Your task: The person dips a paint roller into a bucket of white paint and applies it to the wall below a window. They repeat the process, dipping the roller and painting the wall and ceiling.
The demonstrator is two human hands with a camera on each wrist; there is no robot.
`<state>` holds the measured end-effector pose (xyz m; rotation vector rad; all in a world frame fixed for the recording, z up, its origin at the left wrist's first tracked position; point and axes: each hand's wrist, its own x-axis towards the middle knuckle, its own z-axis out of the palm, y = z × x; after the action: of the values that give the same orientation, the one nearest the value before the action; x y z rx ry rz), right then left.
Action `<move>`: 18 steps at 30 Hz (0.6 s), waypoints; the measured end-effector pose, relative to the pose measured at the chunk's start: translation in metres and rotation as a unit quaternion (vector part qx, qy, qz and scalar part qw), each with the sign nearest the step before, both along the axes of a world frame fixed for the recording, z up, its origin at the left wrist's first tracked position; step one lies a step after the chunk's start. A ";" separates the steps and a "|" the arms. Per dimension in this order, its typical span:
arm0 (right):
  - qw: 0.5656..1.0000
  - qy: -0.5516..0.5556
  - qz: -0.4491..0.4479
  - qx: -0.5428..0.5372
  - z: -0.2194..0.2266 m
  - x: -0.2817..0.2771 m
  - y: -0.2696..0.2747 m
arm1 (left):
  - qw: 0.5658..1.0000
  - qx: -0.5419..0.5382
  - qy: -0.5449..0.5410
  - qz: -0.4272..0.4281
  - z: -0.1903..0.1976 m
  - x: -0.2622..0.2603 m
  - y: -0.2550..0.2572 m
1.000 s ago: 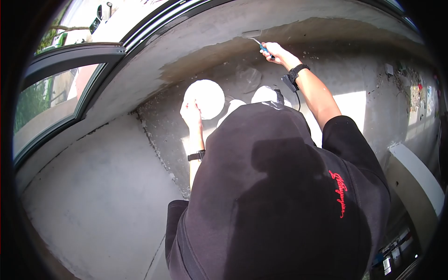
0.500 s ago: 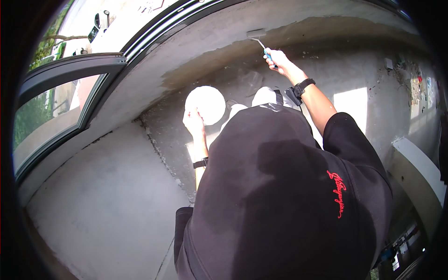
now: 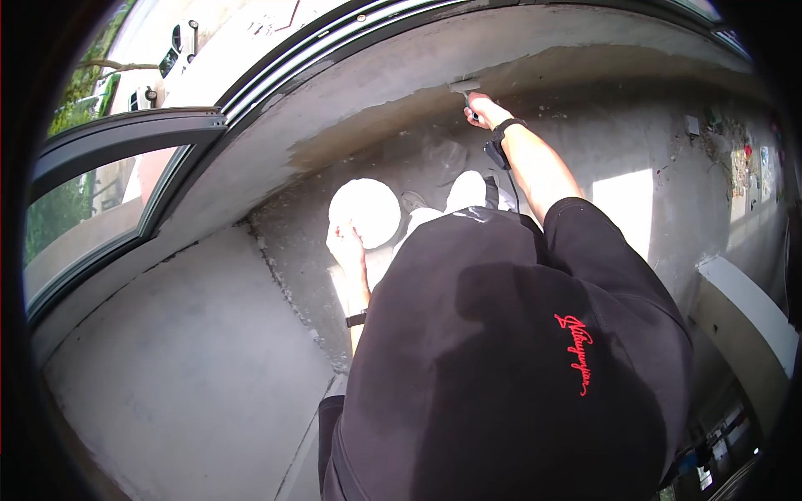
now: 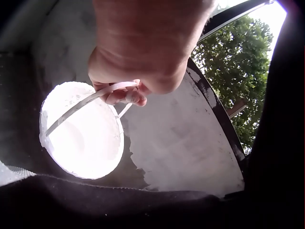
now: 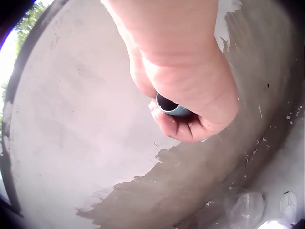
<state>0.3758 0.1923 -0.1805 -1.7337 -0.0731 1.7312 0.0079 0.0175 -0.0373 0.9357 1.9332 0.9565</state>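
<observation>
My left hand (image 3: 346, 245) holds a white bucket (image 3: 365, 213) by its thin bail handle (image 4: 71, 110). In the left wrist view the fingers curl round that handle, and the bucket's bright white inside shows below them. My right hand (image 3: 485, 110) grips a paint roller (image 3: 465, 85) and reaches forward to the wall. Its blue handle (image 5: 177, 111) pokes out of the fist with a hollow end in the right wrist view, where the hand hides the roller's head. In the head view that head lies at the ragged border between light grey coating and darker bare wall.
An opened window (image 3: 125, 159) with a dark frame (image 3: 213, 129) stands to the left over the sill. A pale block (image 3: 748, 309) is at the right. Small debris (image 3: 723, 142) lies on the floor beyond, and a clear plastic bag (image 3: 445, 159) lies near the feet.
The roller has gone from the light coated part down to the ragged border, with the right hand drawing nearer. The bucket stays in the left hand and sits lower in the view.
</observation>
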 end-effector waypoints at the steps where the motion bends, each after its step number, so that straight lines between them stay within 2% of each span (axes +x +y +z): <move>1: 1.000 -0.001 -0.001 0.005 -0.004 -0.002 -0.003 | 1.000 -0.007 0.009 0.014 -0.001 0.000 -0.001; 4: 0.999 -0.012 -0.006 0.040 -0.006 -0.003 -0.028 | 0.999 -0.008 0.002 0.037 0.000 0.005 -0.008; 9: 0.994 -0.054 0.041 0.082 0.028 0.026 -0.082 | 0.999 -0.013 0.013 0.044 -0.006 0.003 -0.011; 12: 0.988 -0.088 0.078 0.098 0.052 0.041 -0.099 | 0.999 0.016 0.041 0.001 -0.022 -0.006 -0.011; 18: 0.987 -0.030 0.114 0.111 0.084 0.054 -0.102 | 1.000 -0.012 -0.005 0.009 -0.019 0.001 0.001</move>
<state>0.4296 0.0902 -0.0967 -1.6621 -0.4912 1.7542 0.0085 0.0184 -0.0566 0.8982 1.9434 0.9447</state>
